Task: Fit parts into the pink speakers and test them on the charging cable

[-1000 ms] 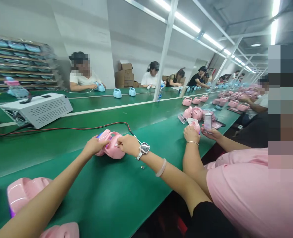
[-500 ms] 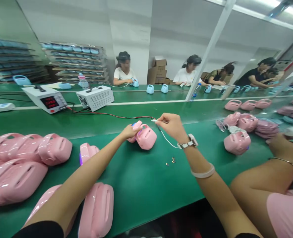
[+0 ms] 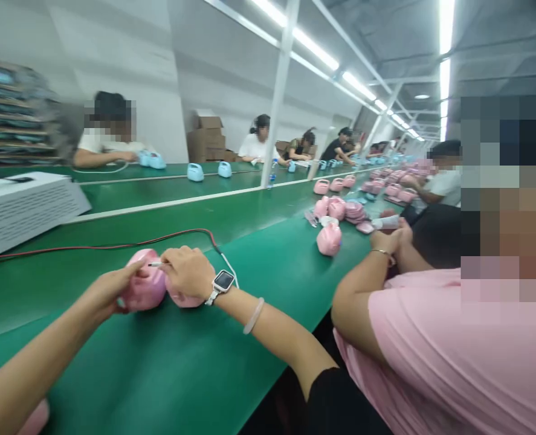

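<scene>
My left hand (image 3: 110, 287) is closed around the side of a glossy pink plastic housing (image 3: 146, 290) with a purplish patch. Pinched in my right hand (image 3: 188, 270) is the pale plug of a cable (image 3: 154, 264), its tip pointing left against the housing's upper part. Whether the plug is seated in a socket I cannot tell. From under my right wrist the white cable (image 3: 229, 269) curves up to a red and black wire. A second pink housing (image 3: 184, 297) sits beneath my right hand, partly hidden by it.
A grey power unit (image 3: 27, 202) stands at the left, with the red and black wire (image 3: 113, 245) crossing the green bench (image 3: 213, 362). Pink housings (image 3: 329, 239) and parts lie farther right. A co-worker in a pink top (image 3: 413, 326) sits close at my right.
The view has swung to the right. My right hand has brought the plug over to the pink housing in my left hand. More of the co-worker at right now shows.
</scene>
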Motion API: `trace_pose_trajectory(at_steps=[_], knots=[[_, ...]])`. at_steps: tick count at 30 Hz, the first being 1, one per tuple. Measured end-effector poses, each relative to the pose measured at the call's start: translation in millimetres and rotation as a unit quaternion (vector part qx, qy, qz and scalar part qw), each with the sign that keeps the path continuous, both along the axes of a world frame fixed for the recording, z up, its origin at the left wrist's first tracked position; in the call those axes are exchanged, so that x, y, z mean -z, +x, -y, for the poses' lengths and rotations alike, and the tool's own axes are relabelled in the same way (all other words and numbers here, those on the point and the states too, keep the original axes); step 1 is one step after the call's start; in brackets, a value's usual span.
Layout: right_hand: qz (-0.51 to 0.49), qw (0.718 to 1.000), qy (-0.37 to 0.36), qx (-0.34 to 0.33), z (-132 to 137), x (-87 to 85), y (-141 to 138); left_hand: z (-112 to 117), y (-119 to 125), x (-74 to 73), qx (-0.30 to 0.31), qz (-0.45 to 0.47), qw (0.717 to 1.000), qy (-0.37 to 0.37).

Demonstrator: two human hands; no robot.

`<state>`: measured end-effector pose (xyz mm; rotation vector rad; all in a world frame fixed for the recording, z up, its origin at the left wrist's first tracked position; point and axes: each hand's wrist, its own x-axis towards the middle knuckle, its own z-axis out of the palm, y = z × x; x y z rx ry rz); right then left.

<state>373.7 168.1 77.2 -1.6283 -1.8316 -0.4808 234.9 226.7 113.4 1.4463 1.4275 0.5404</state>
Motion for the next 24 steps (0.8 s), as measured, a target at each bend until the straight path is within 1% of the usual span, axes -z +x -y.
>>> trace_pose_trajectory(at_steps=[2,4,6,8,10,12,15,18,21,24], knots=[[-0.004,0.999,0.024,0.040,7,3.4,8,-1,-4,-3.6,-0.014,0.025,0.999,-0.027],[-0.034,0.998,0.032,0.048,18,6.5,13,6,-9,-11.0,-0.017,0.059,0.998,-0.035],[-0.081,0.996,0.039,0.026,28,9.6,16,17,-13,-21.2,-0.013,0.091,0.995,-0.035],[-0.117,0.992,0.050,-0.014,34,12.2,16,26,-14,-31.6,-0.007,0.113,0.993,-0.033],[-0.142,0.986,0.066,-0.056,37,13.2,14,32,-15,-39.7,-0.012,0.115,0.993,-0.023],[-0.151,0.980,0.088,-0.094,38,12.0,11,36,-16,-44.4,-0.017,0.102,0.995,-0.013],[-0.134,0.974,0.121,-0.139,42,7.4,5,45,-21,-46.3,-0.015,0.088,0.996,-0.010],[-0.099,0.971,0.142,-0.164,45,2.2,0,52,-27,-45.7,-0.003,0.095,0.995,-0.029],[-0.065,0.971,0.141,-0.179,48,-2.2,-1,56,-31,-45.5,0.003,0.108,0.993,-0.046],[-0.041,0.973,0.124,-0.189,50,-5.7,-1,57,-33,-45.9,-0.002,0.110,0.993,-0.050]])
